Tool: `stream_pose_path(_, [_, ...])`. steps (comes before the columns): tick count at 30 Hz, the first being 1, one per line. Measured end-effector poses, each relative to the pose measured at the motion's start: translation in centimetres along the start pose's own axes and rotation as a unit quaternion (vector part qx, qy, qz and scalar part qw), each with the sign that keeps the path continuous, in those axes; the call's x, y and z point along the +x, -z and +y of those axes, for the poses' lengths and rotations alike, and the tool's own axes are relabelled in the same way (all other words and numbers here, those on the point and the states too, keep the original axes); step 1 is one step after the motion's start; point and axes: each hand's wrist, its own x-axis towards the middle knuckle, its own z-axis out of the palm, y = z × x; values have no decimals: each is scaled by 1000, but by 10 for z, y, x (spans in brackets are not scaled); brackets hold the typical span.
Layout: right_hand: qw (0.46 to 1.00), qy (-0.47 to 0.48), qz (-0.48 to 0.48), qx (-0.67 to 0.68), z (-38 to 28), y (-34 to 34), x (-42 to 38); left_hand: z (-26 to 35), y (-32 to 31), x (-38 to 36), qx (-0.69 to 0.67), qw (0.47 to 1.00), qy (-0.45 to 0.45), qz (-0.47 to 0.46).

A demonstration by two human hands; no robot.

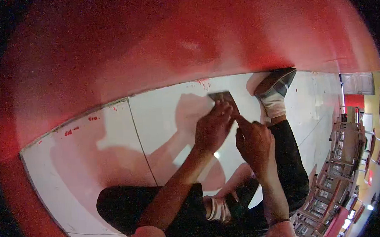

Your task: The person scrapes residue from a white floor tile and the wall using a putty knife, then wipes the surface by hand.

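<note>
A flat scraper (230, 101) with a wide dark blade is held in front of me, close over the white tiled floor (162, 115). My right hand (257, 143) is closed round its handle end, forefinger stretched along it. My left hand (215, 125) grips the blade part from the other side, fingers pressed on its face. Just beyond the blade edge, red paint marks (203, 84) spot the floor near the foot of the red wall (161, 43).
My shoe (277, 83) rests against the wall at right, and my legs are folded on the floor. More red paint flecks (72, 131) lie at left by the wall. Wooden desks or benches (334, 175) are stacked along the right side.
</note>
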Motion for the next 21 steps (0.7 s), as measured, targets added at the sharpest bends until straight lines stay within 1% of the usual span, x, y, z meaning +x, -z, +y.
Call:
stream_pose_path(1, [1000, -1, 4, 10, 2, -3, 4, 0, 10, 9, -42, 996, 71, -26])
stream_pose_path(2, [995, 32, 65, 69, 14, -25, 9, -8, 9, 11, -4, 999, 39, 4])
stream_pose_path(3, [998, 25, 45, 44, 11, -17, 6, -14, 6, 12, 36, 999, 5, 36])
stream_pose_path(4, [999, 19, 26, 20, 3, -3, 4, -10, 8, 10, 23, 999, 1, 47])
stream_pose_path(5, [1000, 13, 6, -2, -2, 5, 2, -7, 10, 10, 11, 999, 0, 40])
stream_pose_path(6, [1000, 21, 12, 5, -1, 5, 2, -4, 13, 11, 1, 1000, 0, 31])
stream_pose_path(7, [999, 25, 40, 8, 2, 0, 5, -2, 15, 10, -10, 1000, 3, 23])
stream_pose_path(8, [997, 29, 66, 10, 7, -8, 9, -10, 11, 13, -28, 999, 25, 21])
stream_pose_path(9, [995, 32, 92, 11, 7, -10, 13, -13, 9, 12, -29, 999, 19, 28])
stream_pose_path(10, [999, 8, 38, 17, 0, 2, 12, -15, 8, 13, -30, 999, 12, 36])
stream_pose_path(11, [999, 7, 35, 13, 2, 1, 9, -16, 6, 14, -31, 999, 2, 44])
stream_pose_path(12, [999, 7, 34, 10, 4, -2, 3, -16, 5, 11, -77, 996, -8, 48])
stream_pose_path(13, [999, 8, 30, 7, 5, -6, 1, -20, 3, 12, -72, 996, -2, 44])
stream_pose_path(16, [995, 14, 94, 26, 2, -17, 8, -20, 7, 17, -48, 998, 30, 29])
stream_pose_path(19, [997, 26, 56, 49, -1, 4, 6, -11, 18, 20, -116, 990, 79, -18])
stream_pose_path(20, [999, 22, 27, 13, 3, 4, 6, -16, 12, 14, -98, 994, 46, -5])
stream_pose_path(21, [999, 18, 35, 0, 4, 0, 9, -15, 11, 16, -93, 994, 60, 13])
